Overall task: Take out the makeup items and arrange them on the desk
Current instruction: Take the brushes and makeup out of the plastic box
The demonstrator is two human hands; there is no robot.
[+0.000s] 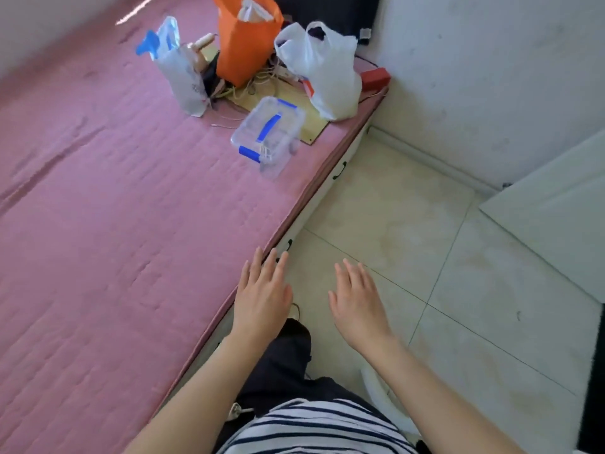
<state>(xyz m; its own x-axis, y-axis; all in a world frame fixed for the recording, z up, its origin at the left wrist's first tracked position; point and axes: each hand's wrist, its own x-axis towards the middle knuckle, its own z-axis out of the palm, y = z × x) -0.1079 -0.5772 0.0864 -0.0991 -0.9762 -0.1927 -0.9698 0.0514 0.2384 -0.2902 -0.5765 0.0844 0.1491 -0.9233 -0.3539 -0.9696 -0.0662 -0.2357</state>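
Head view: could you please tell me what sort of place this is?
Probably a bedroom at home: a pink quilted mattress on a low bed, a tiled floor beside it, and an orange bag among household clutter.

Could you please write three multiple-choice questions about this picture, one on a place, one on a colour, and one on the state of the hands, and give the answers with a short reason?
1. Where does the clear plastic box with blue clips lie?
A. On the tiled floor
B. On the pink bed cover, near its edge
C. Inside the orange bag

2. What colour is the tall bag standing between the two plastic bags?
A. Orange
B. Green
C. Black

3. In what state are the left hand and the right hand?
A. Both grip the box
B. One holds a white bag
C. Both open, holding nothing

Answers:
1 B: the box rests on the pink bed cover, close to the side by the floor.
2 A: its fabric is plainly orange.
3 C: the fingers of both hands are straight and spread, far from every item.
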